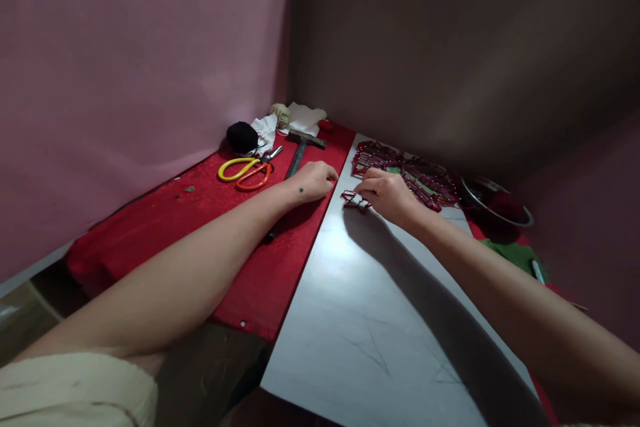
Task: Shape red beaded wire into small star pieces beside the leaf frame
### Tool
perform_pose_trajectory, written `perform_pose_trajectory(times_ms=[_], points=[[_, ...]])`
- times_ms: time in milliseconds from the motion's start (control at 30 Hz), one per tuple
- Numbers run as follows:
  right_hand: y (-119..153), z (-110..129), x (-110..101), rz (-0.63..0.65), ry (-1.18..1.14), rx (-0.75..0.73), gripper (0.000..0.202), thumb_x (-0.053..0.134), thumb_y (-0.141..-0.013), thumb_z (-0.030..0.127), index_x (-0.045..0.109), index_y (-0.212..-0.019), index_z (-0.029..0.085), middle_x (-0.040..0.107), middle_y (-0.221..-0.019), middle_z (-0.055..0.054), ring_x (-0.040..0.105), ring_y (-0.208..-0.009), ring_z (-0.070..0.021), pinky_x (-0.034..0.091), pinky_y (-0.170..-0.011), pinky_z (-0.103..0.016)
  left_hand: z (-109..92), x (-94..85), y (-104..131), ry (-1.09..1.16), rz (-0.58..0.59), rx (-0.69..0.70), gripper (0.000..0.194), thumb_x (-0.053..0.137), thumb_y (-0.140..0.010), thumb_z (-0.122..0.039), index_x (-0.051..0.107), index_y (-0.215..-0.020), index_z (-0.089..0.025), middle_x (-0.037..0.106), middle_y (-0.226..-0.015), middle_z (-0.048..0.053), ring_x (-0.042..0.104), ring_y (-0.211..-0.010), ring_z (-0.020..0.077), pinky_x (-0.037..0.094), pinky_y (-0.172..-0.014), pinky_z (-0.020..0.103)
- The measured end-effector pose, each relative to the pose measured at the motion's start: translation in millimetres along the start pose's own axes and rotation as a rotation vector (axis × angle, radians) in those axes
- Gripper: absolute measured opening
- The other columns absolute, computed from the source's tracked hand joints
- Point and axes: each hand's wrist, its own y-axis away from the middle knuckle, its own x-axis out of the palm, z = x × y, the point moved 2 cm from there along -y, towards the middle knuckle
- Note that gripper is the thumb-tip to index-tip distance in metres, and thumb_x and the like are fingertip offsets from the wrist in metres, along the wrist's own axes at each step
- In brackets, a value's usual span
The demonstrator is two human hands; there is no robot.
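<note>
A long white board (320,320) lies on the red cloth. At its far end is a large piece of dark red thread (435,180) wound in a pattern around small pins. Nearer, a small shape of red thread (356,200) stands on the board. My right hand (387,195) is at this small shape, its fingers closed together at its right side; what they pinch is too small to make out. My left hand (315,180) rests by the board's left edge on the red cloth, over the hammer's handle, its fingers curled; whether they hold anything is hidden.
Left of the board, on the red cloth (200,220), are a hammer (299,153), scissors (253,173), a black yarn ball (242,138), a cream yarn ball (281,115) and white paper (305,118). At right are a metal bowl (525,215) and green cloth (517,255).
</note>
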Motion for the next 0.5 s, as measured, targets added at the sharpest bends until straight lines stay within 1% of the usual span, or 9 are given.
perform_pose_trajectory(times_ms=[100, 200, 333, 500], points=[[-0.4, 4.8, -4.5, 0.040, 0.068, 0.048, 0.033, 0.039, -0.084, 0.019, 0.070, -0.091, 0.023, 0.061, -0.095, -0.004, 0.054, -0.080, -0.0145, 0.034, -0.063, -0.024, -5.3, 1.4, 1.9, 0.216, 0.062, 0.040, 0.032, 0.052, -0.069, -0.019, 0.071, -0.095, -0.015, 0.071, -0.084, 0.005, 0.063, -0.079, 0.0163, 0.044, -0.072, 0.024], [1.3, 11.4, -4.7, 0.095, 0.142, 0.020, 0.036, 0.038, -0.082, 0.015, 0.069, -0.095, 0.027, 0.060, -0.093, -0.003, 0.053, -0.075, -0.0137, 0.029, -0.057, -0.025, -7.6, 3.2, 2.8, 0.353, 0.086, 0.044, 0.030, 0.054, -0.068, -0.019, 0.071, -0.092, -0.013, 0.071, -0.080, 0.005, 0.061, -0.076, 0.0152, 0.044, -0.069, 0.023], [4.0, 12.6, 0.4, 0.137, 0.208, -0.002, 0.038, 0.037, -0.081, 0.014, 0.068, -0.099, 0.029, 0.058, -0.089, -0.003, 0.049, -0.068, -0.0126, 0.022, -0.051, -0.028, -5.6, 6.3, 1.8, 0.350, 0.092, -0.022, 0.028, 0.054, -0.065, -0.017, 0.072, -0.086, -0.011, 0.071, -0.076, 0.006, 0.061, -0.072, 0.0158, 0.043, -0.066, 0.024], [-5.3, 13.3, -3.0, 0.200, 0.183, -0.025, 0.035, 0.042, -0.078, 0.014, 0.069, -0.094, 0.030, 0.059, -0.088, -0.002, 0.050, -0.070, -0.0123, 0.023, -0.051, -0.027, -0.6, 10.0, -2.2, 0.364, 0.066, -0.016, 0.029, 0.055, -0.063, -0.015, 0.072, -0.087, -0.013, 0.071, -0.079, 0.005, 0.061, -0.075, 0.0149, 0.043, -0.067, 0.023]])
